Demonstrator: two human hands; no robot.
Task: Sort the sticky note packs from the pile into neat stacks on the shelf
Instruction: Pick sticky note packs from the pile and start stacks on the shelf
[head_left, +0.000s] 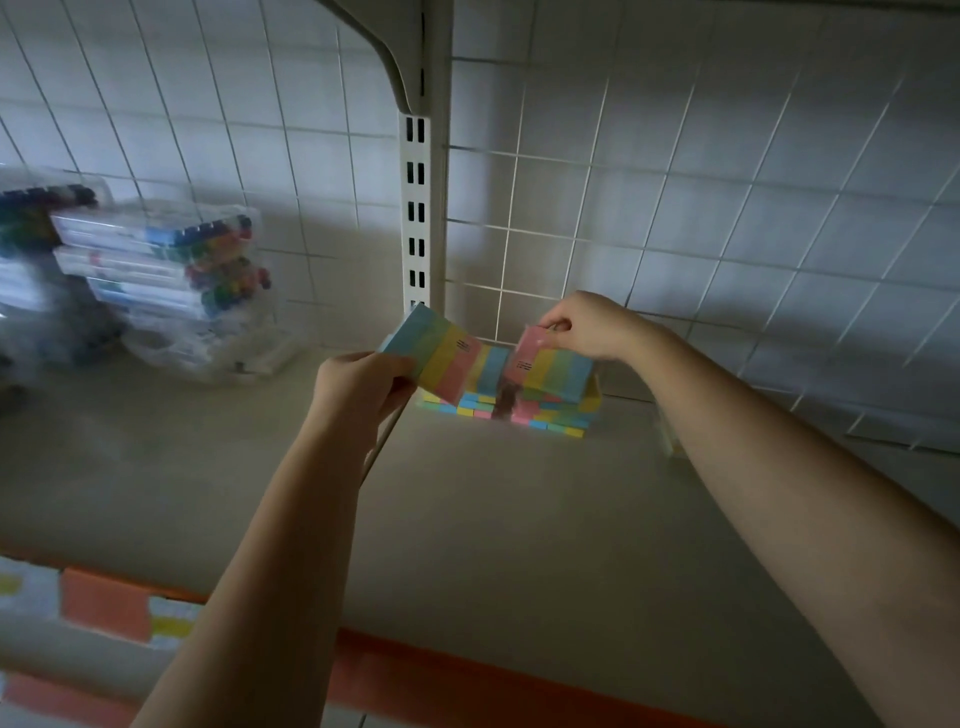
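Note:
My left hand (358, 382) grips a sticky note pack (439, 358) with blue, green, yellow and pink stripes, tilted above the shelf. My right hand (584, 325) pinches the top pink corner of a second striped pack (553, 371), held just right of the first. Below and behind both packs, a low stack of sticky note packs (511, 408) sits on the beige shelf (493, 509) near the back grid wall. The held packs partly hide the stack.
Clear plastic cases of coloured markers (166, 270) are piled at the left on the shelf. A white slotted upright (415, 208) and a wire grid (675, 208) form the back wall. An orange price rail (441, 670) runs along the shelf's front edge.

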